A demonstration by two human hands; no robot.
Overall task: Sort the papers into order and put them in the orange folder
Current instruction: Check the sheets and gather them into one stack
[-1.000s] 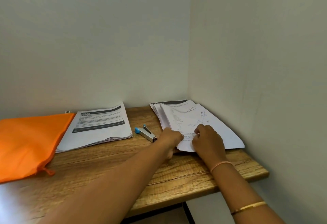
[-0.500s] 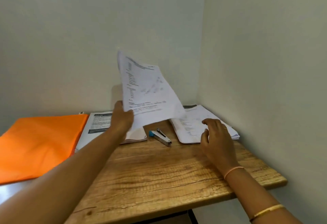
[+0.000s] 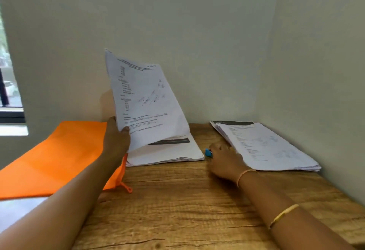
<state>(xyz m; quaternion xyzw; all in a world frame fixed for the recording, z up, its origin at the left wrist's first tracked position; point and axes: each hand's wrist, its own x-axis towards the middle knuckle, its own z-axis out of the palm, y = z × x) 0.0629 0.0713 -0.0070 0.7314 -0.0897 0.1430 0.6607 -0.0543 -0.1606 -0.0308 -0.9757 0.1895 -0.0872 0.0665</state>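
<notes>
A printed sheet [image 3: 146, 99] is held up tilted in the middle of the frame. It's pinched near its lower left corner by the left grip [image 3: 116, 141], with the thumb on the front and the fingers hidden behind.

Right below it, a pile of papers [image 3: 171, 153] with a dark band across the top page is laid flat on the desk [image 3: 187, 200]. The orange folder [image 3: 59, 156] is spread out at the left of the frame, just beside that pile, with its zip pull [image 3: 127, 188] pointed at the near edge. A second, fanned-out pile [image 3: 266, 147] is parked at the right by the wall.

The right grip [image 3: 225, 160] is rested on the desk between the two piles, with its fingers up against the second pile and a small blue item [image 3: 208, 153]. Whether anything is actually held there can't be told, tbh.
</notes>
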